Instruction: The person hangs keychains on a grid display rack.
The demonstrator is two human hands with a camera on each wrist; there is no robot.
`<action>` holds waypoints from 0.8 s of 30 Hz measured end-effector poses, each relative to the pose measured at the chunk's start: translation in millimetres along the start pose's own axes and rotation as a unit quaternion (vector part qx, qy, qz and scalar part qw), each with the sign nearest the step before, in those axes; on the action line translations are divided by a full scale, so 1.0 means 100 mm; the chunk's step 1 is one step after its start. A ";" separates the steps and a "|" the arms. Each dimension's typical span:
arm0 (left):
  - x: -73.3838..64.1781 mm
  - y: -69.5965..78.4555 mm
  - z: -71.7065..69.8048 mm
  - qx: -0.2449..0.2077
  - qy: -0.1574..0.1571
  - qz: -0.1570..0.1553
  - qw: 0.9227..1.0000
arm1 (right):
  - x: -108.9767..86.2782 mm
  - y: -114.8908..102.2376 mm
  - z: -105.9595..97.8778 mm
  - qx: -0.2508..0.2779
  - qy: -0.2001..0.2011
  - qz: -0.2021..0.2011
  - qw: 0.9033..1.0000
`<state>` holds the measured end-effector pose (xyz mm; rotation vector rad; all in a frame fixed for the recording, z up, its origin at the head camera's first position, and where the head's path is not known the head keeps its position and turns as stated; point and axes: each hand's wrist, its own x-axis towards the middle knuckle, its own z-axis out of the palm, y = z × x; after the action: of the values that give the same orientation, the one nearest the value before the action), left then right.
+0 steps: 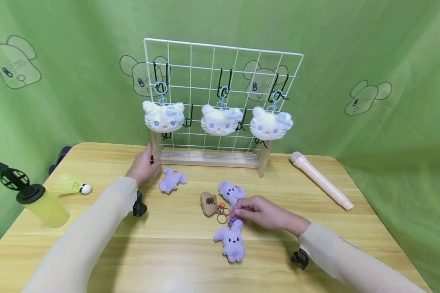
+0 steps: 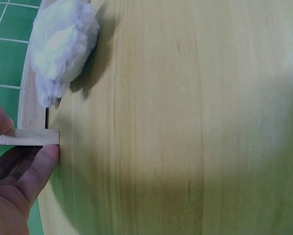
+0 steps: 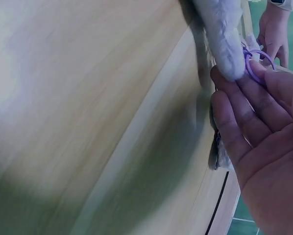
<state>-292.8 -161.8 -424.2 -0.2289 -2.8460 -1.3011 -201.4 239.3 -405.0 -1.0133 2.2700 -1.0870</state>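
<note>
My left hand (image 1: 144, 166) pinches the left wooden foot (image 2: 29, 137) of a white wire grid rack (image 1: 214, 47), thumb on one side and fingers on the other. Just right of that hand lies a purple plush keychain (image 1: 170, 180). Near the table's middle, my right hand (image 1: 258, 211) pinches the purple ring (image 3: 256, 63) of another purple plush keychain (image 1: 233, 244), which points toward me. Beyond the fingers lies a third purple plush (image 1: 230, 191). Left of them is a brown plush keychain (image 1: 209, 203) with an orange bead and a metal ring.
Three white cat-face plush keychains, left (image 1: 163, 118), middle (image 1: 220, 121) and right (image 1: 269, 125), hang from black hooks on the rack. A yellow bottle (image 1: 47, 209) and a shuttlecock (image 1: 69, 185) are at the left. A pale pink microphone-shaped stick (image 1: 320, 181) lies at the right.
</note>
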 end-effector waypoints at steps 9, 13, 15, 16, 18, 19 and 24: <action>0.01 0.01 0.01 0.002 0.001 0.001 1.000 | 0.03 -0.08 0.01 0.058 0.015 0.007 0.998; 0.01 0.02 0.02 0.004 0.003 0.003 1.000 | 0.07 -0.16 0.03 0.113 0.023 0.018 0.993; 0.01 0.01 0.02 0.002 0.002 0.004 1.000 | 0.09 -0.20 0.04 0.141 0.027 0.025 0.989; 0.00 0.01 0.03 0.000 0.002 0.004 1.000 | 0.11 -0.22 0.04 0.158 0.028 0.027 0.987; 0.00 0.00 0.03 -0.002 0.001 0.005 1.000 | 0.15 -0.28 0.03 0.173 0.038 0.028 0.984; 0.00 0.00 0.03 -0.003 0.000 0.005 1.000 | 0.18 -0.31 0.02 0.173 0.045 0.025 0.984; 0.00 -0.02 0.02 -0.006 0.003 0.006 1.000 | 0.37 -0.46 -0.04 0.143 0.095 0.002 0.985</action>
<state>-292.8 -162.0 -427.0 -0.2403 -2.8279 -1.3155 -207.9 192.8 -368.3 -0.8167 2.1706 -1.5138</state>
